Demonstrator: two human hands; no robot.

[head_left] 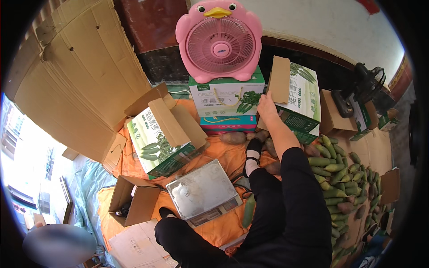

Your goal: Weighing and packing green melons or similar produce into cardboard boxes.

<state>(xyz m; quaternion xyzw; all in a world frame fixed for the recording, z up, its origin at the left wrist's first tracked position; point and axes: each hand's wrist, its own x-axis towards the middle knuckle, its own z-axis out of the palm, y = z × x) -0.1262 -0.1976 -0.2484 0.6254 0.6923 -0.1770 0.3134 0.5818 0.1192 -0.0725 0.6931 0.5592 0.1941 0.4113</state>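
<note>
My right hand (267, 107) reaches forward, its fingers closed at the left edge of a white and green radish carton (304, 96). That carton stands with a brown flap (280, 80) raised, on top of another green and white box (307, 135). Just left of the hand is a closed white and green gift carton (214, 100) with a rope handle, resting on a teal and pink box (228, 124). My left hand is out of view. In front of me lies a metal-topped weighing scale (203, 190), nothing on its plate.
A pink animal-shaped fan (220, 44) stands on the gift carton. An open radish carton (156, 138) sits at left, near a small brown box (134, 198). Many green radishes (335, 167) are heaped at right. Dark tubers (233, 137) lie ahead, and a black fan (362, 89) is at far right.
</note>
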